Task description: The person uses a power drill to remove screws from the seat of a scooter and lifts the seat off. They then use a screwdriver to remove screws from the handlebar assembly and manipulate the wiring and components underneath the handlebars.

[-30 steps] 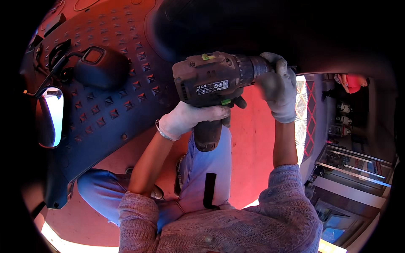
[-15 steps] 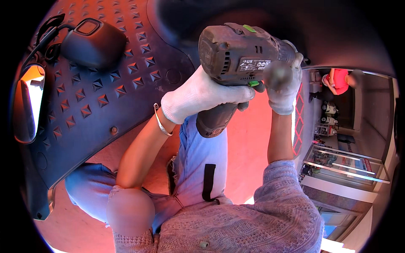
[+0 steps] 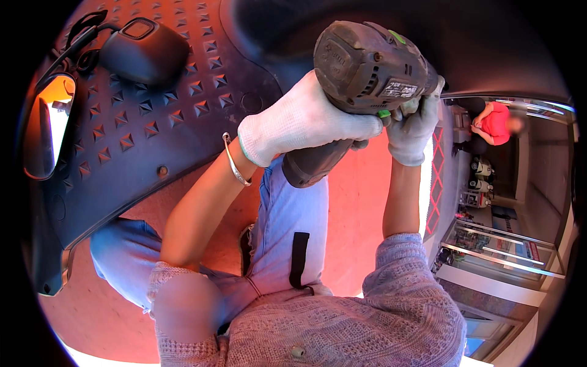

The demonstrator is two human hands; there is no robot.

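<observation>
My gloved left hand (image 3: 309,119) is wrapped round the handle of a dark cordless drill (image 3: 382,70) with green accents. The rear of the drill's body faces me, and its battery base (image 3: 318,162) hangs below the hand. At the tool's front end, my gloved right hand (image 3: 416,125) has its fingers curled up against the nose. The chuck and whatever sits in it are hidden behind the drill body and those fingers. Beyond the nose is a dark, smooth curved panel (image 3: 489,46).
A black footboard (image 3: 202,144) with raised studs spreads to the left. On it lie a black rounded housing (image 3: 147,52) and a mirror (image 3: 52,125). At far right, a person in a red top (image 3: 494,122) is near parked scooters (image 3: 481,174) and a metal-framed glass front (image 3: 495,244).
The drill has shifted right and slightly up, its rear turned more toward me. My left hand moved along with it. The right hand stays at the front end, its fingers now more visible.
</observation>
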